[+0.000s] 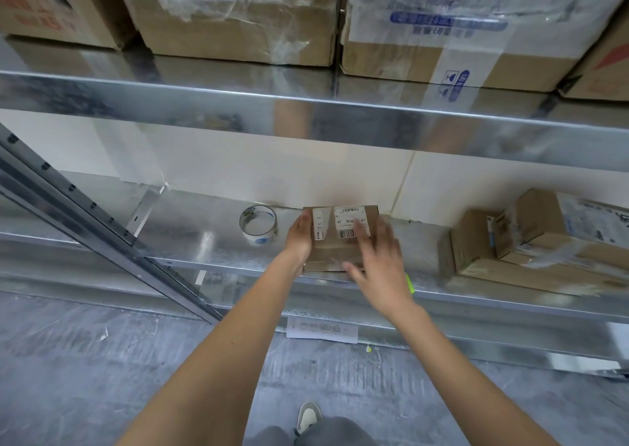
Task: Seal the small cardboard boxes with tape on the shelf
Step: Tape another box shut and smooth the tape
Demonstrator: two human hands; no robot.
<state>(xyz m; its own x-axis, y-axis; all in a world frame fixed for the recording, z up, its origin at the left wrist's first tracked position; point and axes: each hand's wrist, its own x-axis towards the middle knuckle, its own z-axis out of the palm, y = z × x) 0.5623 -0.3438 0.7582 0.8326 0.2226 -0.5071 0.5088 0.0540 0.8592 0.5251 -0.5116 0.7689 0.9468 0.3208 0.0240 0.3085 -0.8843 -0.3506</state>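
A small cardboard box point(332, 245) with white shipping labels lies on the lower metal shelf point(190, 241), near its front edge. My left hand point(300, 238) rests flat against the box's left side, fingers straight. My right hand point(377, 258) lies spread over the box's top right part, fingers straight and slightly blurred. A roll of clear tape point(258, 225) stands on the shelf just left of the box, a short gap from my left hand.
Two more small taped boxes point(531, 241) are stacked at the shelf's right. The upper shelf point(306, 112) carries large cartons point(235, 13) overhead. A slanted metal upright point(102, 228) crosses at left. A paper sheet point(321, 331) lies on the floor under the shelf.
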